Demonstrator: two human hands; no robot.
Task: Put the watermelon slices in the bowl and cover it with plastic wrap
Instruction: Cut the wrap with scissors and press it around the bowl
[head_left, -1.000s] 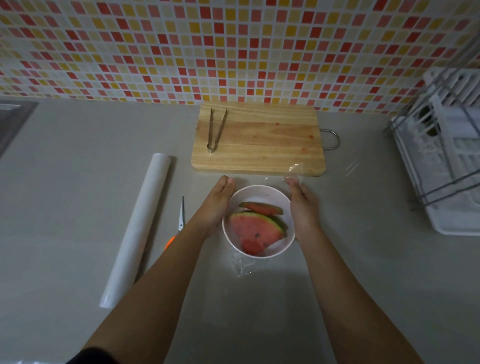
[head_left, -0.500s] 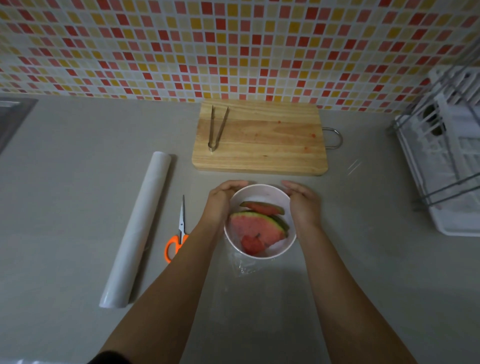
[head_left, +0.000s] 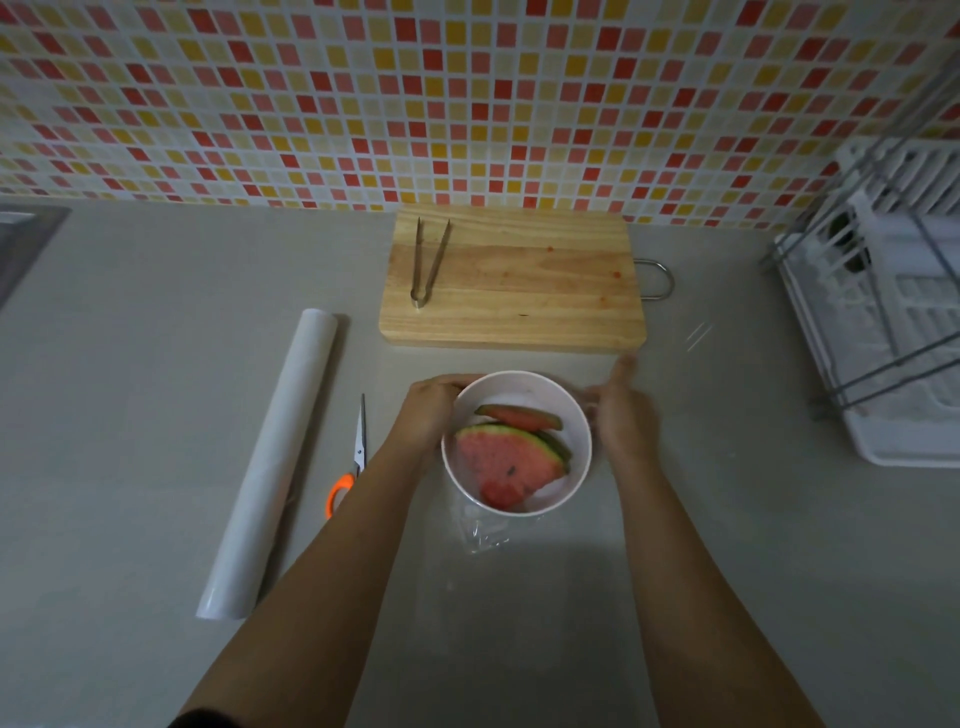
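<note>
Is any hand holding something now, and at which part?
The left hand is cupped against the far-left rim of the bowl. The right hand is blurred beside the right rim; whether it grips anything cannot be told.

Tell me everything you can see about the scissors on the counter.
The scissors lie flat on the grey counter, blades shut and pointing away toward the tiled wall. The blades look like metal, the handles orange plastic. They sit between the roll of wrap and the left forearm, which hides part of the handles.
</note>
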